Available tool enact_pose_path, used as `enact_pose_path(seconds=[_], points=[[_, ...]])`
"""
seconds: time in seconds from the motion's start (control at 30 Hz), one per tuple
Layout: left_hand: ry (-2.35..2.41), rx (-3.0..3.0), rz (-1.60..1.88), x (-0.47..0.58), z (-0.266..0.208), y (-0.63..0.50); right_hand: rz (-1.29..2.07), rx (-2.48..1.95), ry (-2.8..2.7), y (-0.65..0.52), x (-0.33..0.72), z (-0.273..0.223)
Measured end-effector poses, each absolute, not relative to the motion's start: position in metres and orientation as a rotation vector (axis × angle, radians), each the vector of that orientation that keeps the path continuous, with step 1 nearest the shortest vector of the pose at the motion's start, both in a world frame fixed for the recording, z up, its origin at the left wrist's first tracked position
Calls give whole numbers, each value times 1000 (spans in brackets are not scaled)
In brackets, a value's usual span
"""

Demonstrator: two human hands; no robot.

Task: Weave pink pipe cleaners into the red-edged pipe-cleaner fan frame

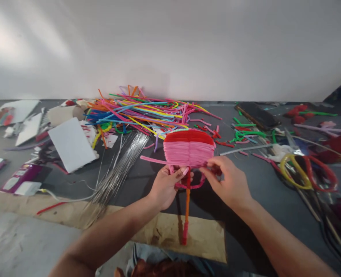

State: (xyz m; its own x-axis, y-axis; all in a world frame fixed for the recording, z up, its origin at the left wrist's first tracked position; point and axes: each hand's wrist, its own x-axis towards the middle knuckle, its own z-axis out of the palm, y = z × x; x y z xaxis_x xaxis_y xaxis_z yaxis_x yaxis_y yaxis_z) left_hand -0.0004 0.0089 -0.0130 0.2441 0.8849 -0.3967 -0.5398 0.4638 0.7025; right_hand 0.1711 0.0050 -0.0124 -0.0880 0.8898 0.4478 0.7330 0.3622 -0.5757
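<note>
A pipe-cleaner craft [189,150] stands raised above the table, its top rows red and the rows below pink. An orange and red stem [188,200] hangs down from its underside, and a twisted dark-pink loop [198,186] shows below the rows. My left hand [167,186] grips the craft at its lower left, thumb across the front near the stem. From the left edge sticks out a loose pink pipe-cleaner end [152,159]. At the lower right corner my right hand [226,179] pinches the pink edge between thumb and fingers; the exact strand is hidden.
Behind the craft lies a pile of coloured pipe cleaners [136,111]. Thin wires [121,165] spread to the left, beside a white card [72,144]. On the right are scissors [309,173], a dark phone-like slab [256,115] and green scraps [245,132]. Brown cardboard [211,236] lines the front edge.
</note>
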Motion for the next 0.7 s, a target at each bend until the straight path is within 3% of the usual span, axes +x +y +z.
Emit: enact_pose_path(seconds=[0.13,0.27,0.7], points=[[800,520,1065,3,-13,6,8,-1137,-2121,-1,161,-5],[759,568,1053,6,-13,2,-20,-1065,-2123,-1,158,-1],[798,417,1087,4,-8,1,-66,-1201,-2010,-2,161,-3]])
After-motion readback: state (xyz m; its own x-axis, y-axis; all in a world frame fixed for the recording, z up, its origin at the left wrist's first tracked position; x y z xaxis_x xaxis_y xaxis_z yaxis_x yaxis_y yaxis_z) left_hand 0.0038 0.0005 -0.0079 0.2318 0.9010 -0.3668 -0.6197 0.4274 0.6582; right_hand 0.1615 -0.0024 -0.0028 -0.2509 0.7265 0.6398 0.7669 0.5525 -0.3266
